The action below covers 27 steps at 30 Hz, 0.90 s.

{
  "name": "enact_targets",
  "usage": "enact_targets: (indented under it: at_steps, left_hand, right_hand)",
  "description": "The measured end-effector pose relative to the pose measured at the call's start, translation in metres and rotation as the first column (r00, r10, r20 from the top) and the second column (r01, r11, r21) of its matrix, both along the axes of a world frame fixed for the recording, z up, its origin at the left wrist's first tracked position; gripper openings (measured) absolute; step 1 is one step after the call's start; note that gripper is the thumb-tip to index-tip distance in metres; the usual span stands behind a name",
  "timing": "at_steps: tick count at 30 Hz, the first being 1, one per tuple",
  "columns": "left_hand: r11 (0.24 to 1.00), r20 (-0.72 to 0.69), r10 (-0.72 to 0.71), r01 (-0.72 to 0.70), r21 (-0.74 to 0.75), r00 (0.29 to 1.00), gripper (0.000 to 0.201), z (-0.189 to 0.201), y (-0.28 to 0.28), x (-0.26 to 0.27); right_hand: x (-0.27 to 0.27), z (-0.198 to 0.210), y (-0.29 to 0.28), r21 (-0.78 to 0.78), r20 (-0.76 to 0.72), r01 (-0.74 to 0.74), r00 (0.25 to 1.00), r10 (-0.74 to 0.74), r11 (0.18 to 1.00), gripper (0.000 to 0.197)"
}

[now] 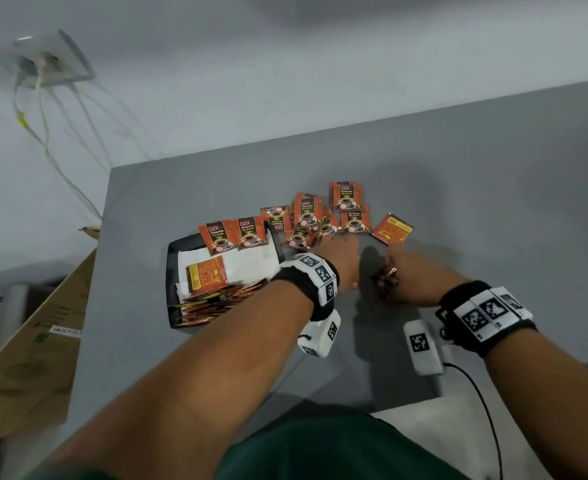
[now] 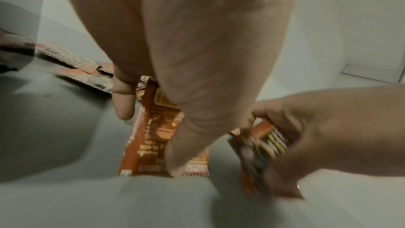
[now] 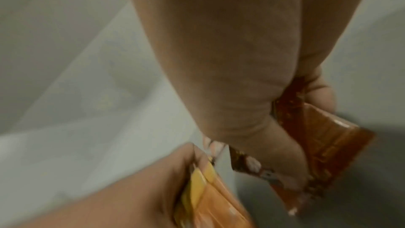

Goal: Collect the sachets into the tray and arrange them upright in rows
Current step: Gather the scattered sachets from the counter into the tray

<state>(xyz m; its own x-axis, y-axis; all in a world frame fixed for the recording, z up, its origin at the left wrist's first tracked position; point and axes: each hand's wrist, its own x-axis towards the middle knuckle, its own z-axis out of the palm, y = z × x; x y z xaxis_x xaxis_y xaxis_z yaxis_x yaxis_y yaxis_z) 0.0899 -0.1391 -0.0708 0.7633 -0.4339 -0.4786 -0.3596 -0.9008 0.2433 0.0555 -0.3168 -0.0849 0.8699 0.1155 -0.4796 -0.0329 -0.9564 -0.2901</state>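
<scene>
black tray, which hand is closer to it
Left. The left hand grips sachets on the table just past the black tray's right edge; the right hand, also gripping sachets, lies farther right, beyond the left hand.

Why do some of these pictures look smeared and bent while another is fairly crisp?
Head view: mostly sharp, print readable on the orange coffee sachets beside the black rectangular tray, though the wide lens bends the grey table's edges. Left wrist view: dim, the left hand fills the frame. Right wrist view: heavy motion blur smears the right hand and its sachet.
</scene>
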Motion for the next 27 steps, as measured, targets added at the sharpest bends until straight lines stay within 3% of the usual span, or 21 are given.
enact_targets:
  at_steps: [2, 5, 7, 9, 11, 14, 16, 19, 24, 27]
  left_hand:
    - [0.997, -0.027, 0.043, -0.044, -0.056, 0.999, 0.056, -0.002, 0.000, 0.001]
    - [0.997, -0.079, 0.044, -0.048, -0.053, 0.996, 0.041, 0.006, 0.004, 0.008]
    - [0.994, -0.062, 0.067, -0.072, -0.082, 0.996, 0.040, 0.018, 0.008, 0.022]
    - [0.983, 0.010, 0.131, -0.129, -0.129, 0.991, 0.026, 0.029, 0.012, 0.039]
    - [0.973, 0.073, 0.197, -0.186, -0.139, 0.978, 0.017, 0.038, 0.017, 0.055]
    - [0.941, 0.022, 0.318, -0.312, -0.130, 0.948, 0.022, 0.041, 0.025, 0.073]
    - [0.942, 0.072, 0.331, -0.326, -0.079, 0.941, 0.022, 0.040, 0.029, 0.084]
    - [0.942, 0.086, 0.334, -0.333, -0.030, 0.939, 0.048, 0.033, 0.028, 0.092]
    - [0.967, 0.066, 0.255, -0.256, -0.002, 0.965, 0.046, 0.021, 0.030, 0.091]
    - [0.981, 0.107, 0.186, -0.190, 0.036, 0.977, 0.059, 0.021, 0.029, 0.088]
  right_hand:
    - [0.017, 0.010, -0.002, 0.115, 0.100, 0.050, 0.993, -0.062, 0.992, 0.039]
    - [0.051, 0.018, -0.005, 0.237, 0.191, 0.232, 0.941, -0.279, 0.943, 0.049]
    - [0.067, 0.017, -0.006, 0.154, 0.193, 0.276, 0.934, -0.302, 0.949, 0.042]
    - [0.073, 0.014, -0.004, 0.042, 0.152, 0.258, 0.953, -0.262, 0.965, 0.026]
    - [0.075, 0.010, -0.003, 0.004, 0.139, 0.263, 0.955, -0.261, 0.965, 0.024]
    - [0.078, 0.005, -0.002, -0.050, 0.157, 0.227, 0.963, -0.217, 0.973, 0.036]
    - [0.079, 0.004, -0.002, -0.060, 0.168, 0.235, 0.961, -0.222, 0.970, 0.041]
    - [0.081, 0.006, 0.000, -0.078, 0.173, 0.213, 0.965, -0.198, 0.974, 0.035]
    - [0.101, 0.026, 0.008, 0.261, 0.104, 0.264, 0.949, -0.299, 0.928, 0.043]
    - [0.119, 0.043, 0.024, 0.319, 0.079, 0.243, 0.957, -0.281, 0.916, 0.041]
